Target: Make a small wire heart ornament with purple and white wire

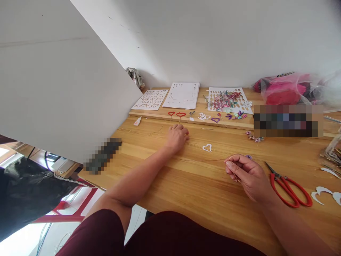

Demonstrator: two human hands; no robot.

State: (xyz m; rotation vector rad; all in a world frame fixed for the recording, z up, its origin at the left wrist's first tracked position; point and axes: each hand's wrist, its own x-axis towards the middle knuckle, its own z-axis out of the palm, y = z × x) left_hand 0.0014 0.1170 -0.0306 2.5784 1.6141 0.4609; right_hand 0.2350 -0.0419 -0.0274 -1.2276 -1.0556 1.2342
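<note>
My right hand [243, 174] is closed in a pinch on a thin copper-coloured wire [202, 160], which runs left over the wooden tabletop. My left hand [178, 138] reaches forward, palm down, fingers bent and slightly apart near the raised ledge; nothing shows in it, though its underside is hidden. Between the hands lies a white heart-shaped paper cutout [207, 148]. Just behind my right hand is a small purple ring-like piece [248, 157], partly covered. Red-handled scissors [289, 190] rest to the right of that hand.
Along the ledge [231, 123] are red hearts on stems [180, 115], a purple heart [215, 120] and small coloured flowers. Behind them lie cut-out sheets [150, 99]. A small white bottle [137, 121] is at left; white paper curves [325, 193] lie at right.
</note>
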